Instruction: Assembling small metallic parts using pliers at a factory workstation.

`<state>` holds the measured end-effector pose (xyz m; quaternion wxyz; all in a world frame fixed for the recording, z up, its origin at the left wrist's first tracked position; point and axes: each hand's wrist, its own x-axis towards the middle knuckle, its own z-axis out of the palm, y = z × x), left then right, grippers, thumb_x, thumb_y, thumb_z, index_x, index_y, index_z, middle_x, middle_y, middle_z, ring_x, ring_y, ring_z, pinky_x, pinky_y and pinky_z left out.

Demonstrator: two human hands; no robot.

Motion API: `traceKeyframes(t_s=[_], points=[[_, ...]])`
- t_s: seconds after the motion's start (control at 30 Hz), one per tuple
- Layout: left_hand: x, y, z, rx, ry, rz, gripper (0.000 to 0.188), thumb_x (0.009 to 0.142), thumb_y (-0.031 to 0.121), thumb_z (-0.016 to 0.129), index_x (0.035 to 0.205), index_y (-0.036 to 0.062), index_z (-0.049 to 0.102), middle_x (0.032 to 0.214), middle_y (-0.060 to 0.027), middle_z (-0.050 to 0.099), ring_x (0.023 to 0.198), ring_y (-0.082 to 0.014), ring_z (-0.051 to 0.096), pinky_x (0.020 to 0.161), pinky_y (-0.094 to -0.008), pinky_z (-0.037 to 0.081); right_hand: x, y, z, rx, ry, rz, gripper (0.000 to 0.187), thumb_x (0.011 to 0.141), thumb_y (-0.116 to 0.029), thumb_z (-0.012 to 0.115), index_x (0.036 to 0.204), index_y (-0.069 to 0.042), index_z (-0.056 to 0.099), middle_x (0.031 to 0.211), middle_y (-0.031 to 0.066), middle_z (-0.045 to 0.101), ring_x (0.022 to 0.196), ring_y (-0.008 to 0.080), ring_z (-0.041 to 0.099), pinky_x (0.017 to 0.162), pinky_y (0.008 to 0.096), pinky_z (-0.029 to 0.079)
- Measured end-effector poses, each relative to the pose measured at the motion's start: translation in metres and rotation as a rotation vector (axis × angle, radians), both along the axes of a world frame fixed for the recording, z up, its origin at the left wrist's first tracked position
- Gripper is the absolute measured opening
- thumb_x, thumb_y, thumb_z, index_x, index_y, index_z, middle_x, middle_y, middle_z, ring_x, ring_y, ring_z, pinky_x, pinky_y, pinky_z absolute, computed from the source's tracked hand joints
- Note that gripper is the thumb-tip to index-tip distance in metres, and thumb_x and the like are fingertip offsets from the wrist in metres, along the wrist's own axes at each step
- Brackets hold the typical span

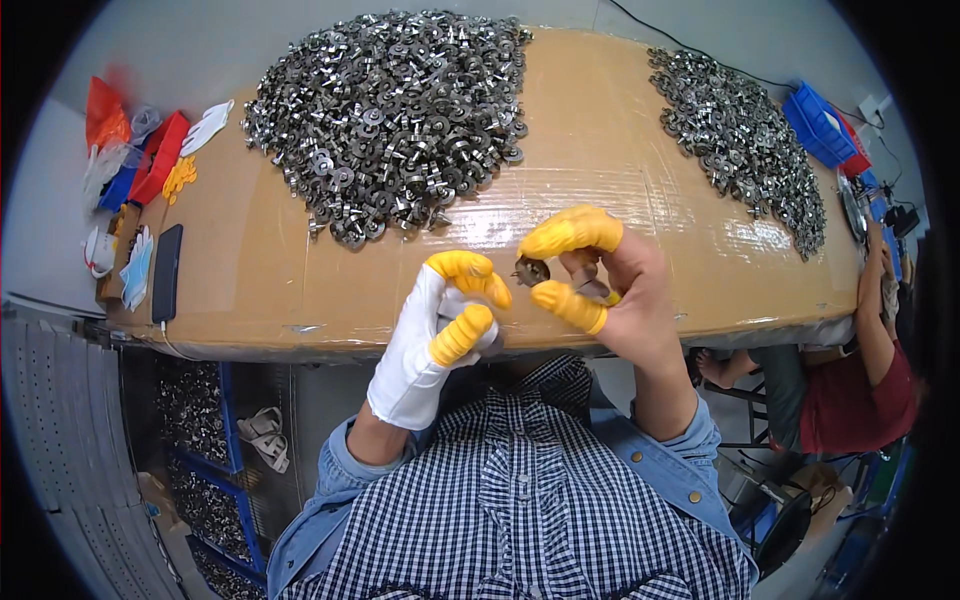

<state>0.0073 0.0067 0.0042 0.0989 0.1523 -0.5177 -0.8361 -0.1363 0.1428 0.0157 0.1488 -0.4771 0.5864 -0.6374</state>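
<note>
holding one small dark metal piece (533, 271) at twelve o'clock: right hand (637, 292) pinching it, left hand (412, 335) curled just beside, whether gripping anything i cannot tell. seems a single-piece handling step; next move would call for a steady pinch, fine fingertip control. beyond, big metal heap (390, 120) at eleven o'clock, smaller heap (740, 145) at one.

Watching from my end, there's a decent lane straight ahead of the right hand (640, 300), over the cardboard tabletop (590, 130) between the big metal pile (390, 120) and the smaller pile (740, 145). Far left, the phone (168, 272) gets in the way.
</note>
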Motion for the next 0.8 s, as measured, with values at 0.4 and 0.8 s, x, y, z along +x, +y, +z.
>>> traceKeyframes(t_s=[0.4,0.8], points=[[0.002,-0.004,0.004,0.025,0.056,-0.041,0.057,0.077,-0.004,0.067,0.127,0.0068,0.042,0.110,-0.0111,0.053,0.090,-0.0152,0.059,0.068,-0.0208,0.049,0.005,0.002,-0.009,0.080,-0.005,0.034,0.036,0.068,0.002,0.074,0.103,-0.005,0.069,0.094,0.0031,0.067,0.067,0.0064,0.047,0.059,0.0180,0.038],[-0.002,-0.004,-0.006,-0.097,0.199,0.093,0.055,0.071,-0.009,0.072,0.117,0.0060,0.046,0.106,-0.0092,0.055,0.092,-0.0171,0.063,0.085,-0.0263,0.049,0.028,0.021,0.007,0.151,0.161,-0.243,0.037,0.071,-0.006,0.073,0.107,0.001,0.067,0.082,0.0055,0.065,0.065,0.0098,0.051,0.060,0.0199,0.041]])
